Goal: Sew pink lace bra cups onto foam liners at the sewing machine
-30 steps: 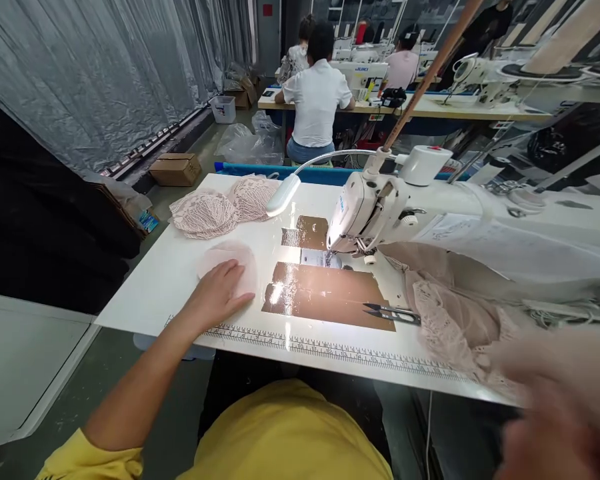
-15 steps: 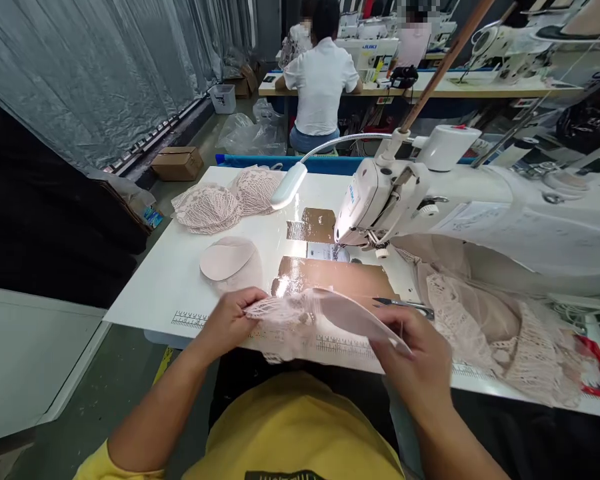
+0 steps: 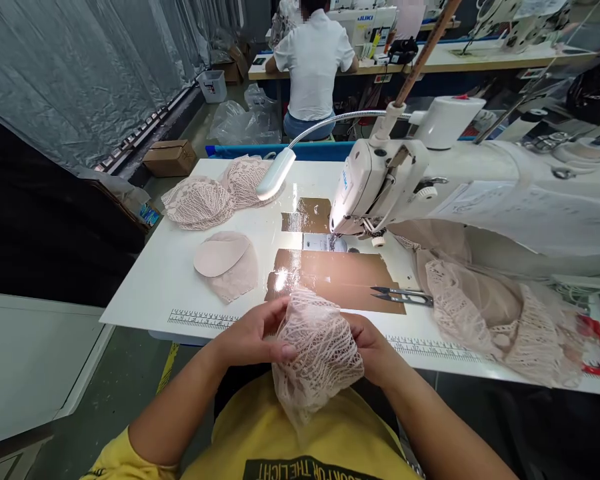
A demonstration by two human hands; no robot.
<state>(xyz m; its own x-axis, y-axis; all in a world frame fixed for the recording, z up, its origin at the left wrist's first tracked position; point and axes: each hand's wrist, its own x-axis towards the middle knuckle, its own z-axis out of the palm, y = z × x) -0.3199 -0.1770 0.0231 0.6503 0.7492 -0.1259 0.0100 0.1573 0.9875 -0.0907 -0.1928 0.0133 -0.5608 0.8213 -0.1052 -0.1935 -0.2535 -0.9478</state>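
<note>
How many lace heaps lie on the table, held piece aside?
4, besides the held piece: two mounds side by side far left; one flat pile under a smooth pad; one big heap right of the snips. More may be hidden.

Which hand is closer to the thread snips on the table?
Right. The right hand grips the lace cup just left of the thread snips, at the table's near edge. The left hand holds the cup's other side, farther away.
</note>
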